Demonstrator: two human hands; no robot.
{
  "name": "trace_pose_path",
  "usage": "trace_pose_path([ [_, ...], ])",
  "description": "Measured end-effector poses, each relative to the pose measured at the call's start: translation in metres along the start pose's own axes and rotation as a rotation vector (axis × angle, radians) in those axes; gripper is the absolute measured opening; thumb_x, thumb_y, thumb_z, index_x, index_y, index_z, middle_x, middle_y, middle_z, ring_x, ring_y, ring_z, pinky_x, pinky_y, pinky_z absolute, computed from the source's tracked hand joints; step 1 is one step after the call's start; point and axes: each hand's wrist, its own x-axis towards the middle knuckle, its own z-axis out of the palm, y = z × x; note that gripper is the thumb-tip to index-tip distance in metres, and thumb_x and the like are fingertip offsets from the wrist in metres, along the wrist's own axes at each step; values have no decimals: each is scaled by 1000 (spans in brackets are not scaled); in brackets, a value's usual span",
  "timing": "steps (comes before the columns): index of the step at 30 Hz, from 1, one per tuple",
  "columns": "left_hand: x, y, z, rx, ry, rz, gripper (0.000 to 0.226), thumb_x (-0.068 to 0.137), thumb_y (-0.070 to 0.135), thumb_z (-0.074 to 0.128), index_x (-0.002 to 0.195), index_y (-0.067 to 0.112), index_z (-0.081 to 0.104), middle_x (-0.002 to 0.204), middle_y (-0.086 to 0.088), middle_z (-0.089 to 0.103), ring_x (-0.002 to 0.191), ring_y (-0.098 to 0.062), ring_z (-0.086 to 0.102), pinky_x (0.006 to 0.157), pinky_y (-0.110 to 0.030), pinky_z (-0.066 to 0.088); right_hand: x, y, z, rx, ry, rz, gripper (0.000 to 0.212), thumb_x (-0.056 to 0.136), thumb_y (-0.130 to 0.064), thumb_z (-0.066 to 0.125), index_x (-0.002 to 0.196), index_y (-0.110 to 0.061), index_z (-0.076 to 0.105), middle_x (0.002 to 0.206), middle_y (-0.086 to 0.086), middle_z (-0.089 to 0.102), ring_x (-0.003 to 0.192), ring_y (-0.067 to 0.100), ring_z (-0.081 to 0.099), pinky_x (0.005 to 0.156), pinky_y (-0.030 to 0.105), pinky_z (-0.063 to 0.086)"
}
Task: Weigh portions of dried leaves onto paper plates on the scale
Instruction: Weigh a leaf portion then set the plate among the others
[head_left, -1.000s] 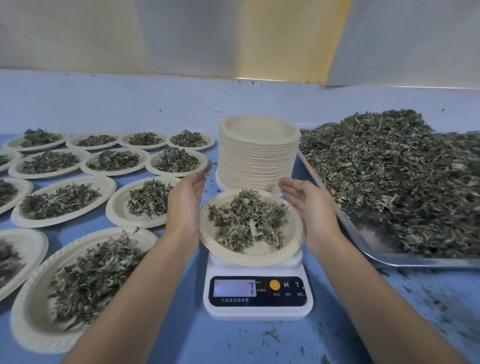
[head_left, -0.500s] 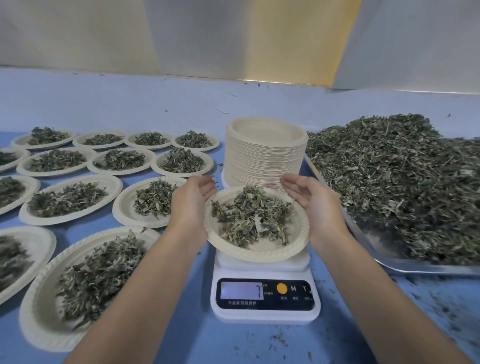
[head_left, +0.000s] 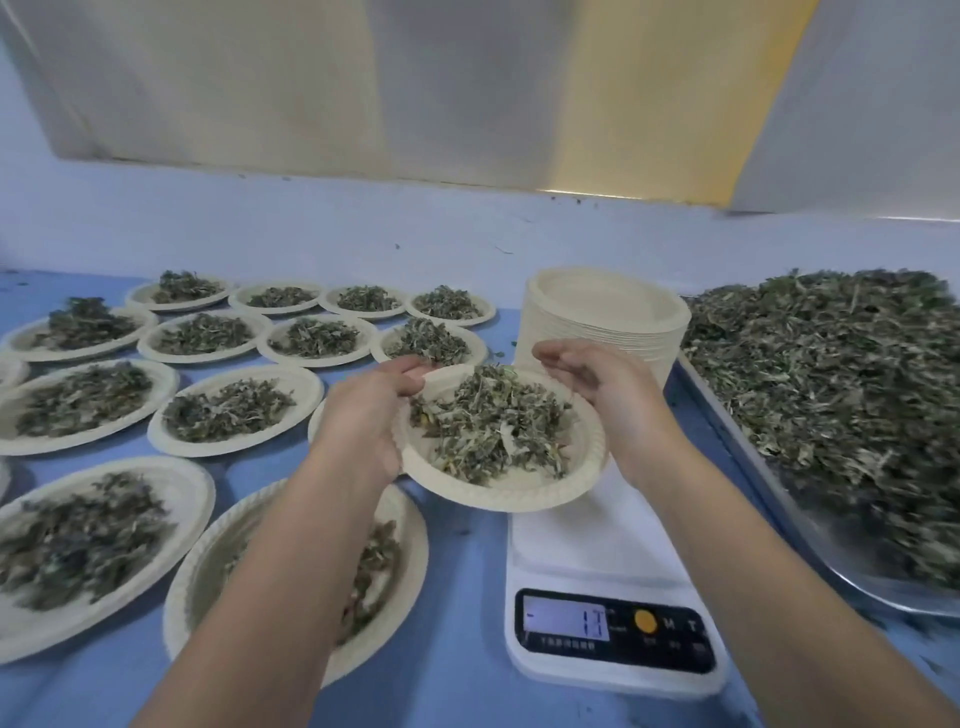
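Plate (head_left: 498, 491) of leaves (head_left: 493, 421) in left grip (head_left: 369, 421), underside fingers hidden; right grip (head_left: 608, 389) slack, empty; scale (head_left: 597, 540) readout blurry.

Both forearms reach forward. Left hand (head_left: 371, 421) grips the paper plate (head_left: 511, 493) by its rim. Right hand (head_left: 608, 395): fingers loose, palm turned inward.

A small workroom for portioning dried herbs by weight

A blue table (head_left: 457, 597) runs along a plain pale wall (head_left: 363, 228); on it a metal tray (head_left: 810, 525) carries a big loose heap of dried leaves (head_left: 831, 374), a tall stack (head_left: 608, 317) of unused paper plates stands just beside it, a white digital scale (head_left: 613, 587) sits at the front with its display lit, and rows of filled plates (head_left: 301, 379) cover the left side, each with a similar small mound
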Motion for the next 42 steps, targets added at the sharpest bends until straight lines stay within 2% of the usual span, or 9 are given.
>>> trace_pose_path([
  [4, 14, 26, -30, 12, 119, 101, 35, 90, -9, 44, 115, 5, 63, 118, -8, 66, 117, -30, 56, 104, -50, 41, 11, -3, 35, -116, -20, 31, 25, 88, -8, 51, 93, -24, 70, 104, 0, 69, 94, 16, 65, 78, 32, 52],
  [9, 28, 60, -77, -49, 301, 190, 30, 91, -7, 44, 106, 9, 65, 117, -6, 66, 118, -30, 55, 102, -55, 40, 21, -5, 83, -103, -137, 211, 12, 91, -12, 57, 84, -12, 66, 64, -3, 66, 61, 13, 61, 58, 25, 53],
  [15, 35, 85, -133, -86, 460, 287, 32, 92, -3, 46, 112, 14, 63, 115, -4, 65, 111, -24, 57, 102, -49, 43, 31, 2, 152, -94, -262, 379, 5, 86, 3, 64, 85, -2, 62, 58, 3, 67, 43, 6, 61, 45, 19, 51],
  [22, 39, 111, -210, -91, 674, 258, 7, 89, 12, 60, 87, 10, 66, 97, -12, 61, 78, -23, 53, 71, -37, 47, 38, 15, 241, -60, -305, 436, 16, 83, 7, 66, 71, -2, 60, 59, 6, 63, 50, 10, 57, 48, 20, 55],
  [28, 41, 122, -293, 5, 769, 325, 23, 88, 1, 57, 107, 11, 66, 96, -11, 64, 92, -25, 58, 90, -42, 49, 30, 37, 332, -79, -332, 418, 19, 85, 4, 65, 103, 2, 61, 98, 16, 67, 72, 18, 60, 53, 26, 56],
  [33, 31, 142, -356, -15, 937, 332, 23, 86, 0, 58, 104, 10, 67, 71, -6, 56, 72, -24, 55, 76, -35, 49, 6, 48, 393, 134, -442, 502, 8, 89, 3, 60, 97, 3, 62, 99, 19, 69, 78, 20, 66, 54, 24, 56],
  [36, 24, 149, -393, -124, 1083, 328, 22, 89, 0, 53, 106, 10, 63, 57, -7, 55, 63, -21, 50, 62, -30, 45, -13, 53, 423, 148, -566, 541, 8, 90, 0, 58, 95, 4, 63, 109, 26, 66, 102, 30, 66, 79, 30, 57],
  [39, 14, 147, -416, -252, 1230, 353, 30, 92, 2, 46, 119, 9, 56, 104, -10, 64, 81, -16, 46, 70, -26, 39, -26, 57, 442, 119, -615, 530, 34, 93, -2, 56, 121, 17, 51, 131, 36, 49, 120, 42, 53, 98, 39, 49],
  [42, 6, 139, -428, -202, 1314, 331, 38, 98, 8, 42, 135, 3, 46, 138, -15, 49, 99, -22, 52, 76, -26, 36, -34, 60, 448, 136, -665, 550, 10, 94, -3, 55, 103, -1, 53, 128, 20, 53, 104, 27, 62, 90, 31, 53],
])
